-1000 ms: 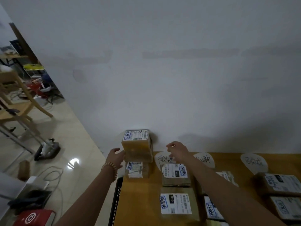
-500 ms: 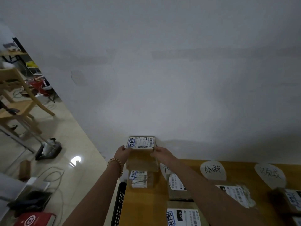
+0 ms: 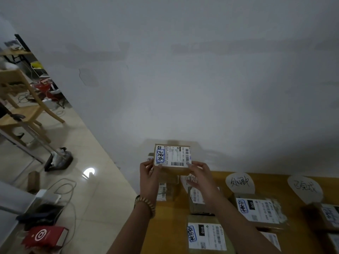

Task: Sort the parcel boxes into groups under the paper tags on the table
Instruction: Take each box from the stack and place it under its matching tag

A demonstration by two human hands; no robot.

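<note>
A small brown parcel box (image 3: 172, 158) with a white label is held up in front of the wall, above the table's far left corner. My left hand (image 3: 147, 176) grips its left edge and my right hand (image 3: 200, 173) its right lower corner. Under it, partly hidden by my hands, stands a stack of boxes (image 3: 163, 190). Oval paper tags (image 3: 239, 182), (image 3: 304, 187) lie along the back of the yellow table (image 3: 170, 224); a third tag (image 3: 190, 180) is half covered by my right hand. Labelled boxes (image 3: 256, 210), (image 3: 203, 235) lie below the tags.
The white wall rises right behind the table. More boxes (image 3: 326, 215) sit at the right edge. Left of the table is tiled floor with cables, a red box (image 3: 45, 236), a floor-cleaner head (image 3: 58, 159) and a wooden chair (image 3: 20, 99).
My right hand moved from the tag area to the top box of the left stack. Both hands took hold of that box and lifted it off the stack.
</note>
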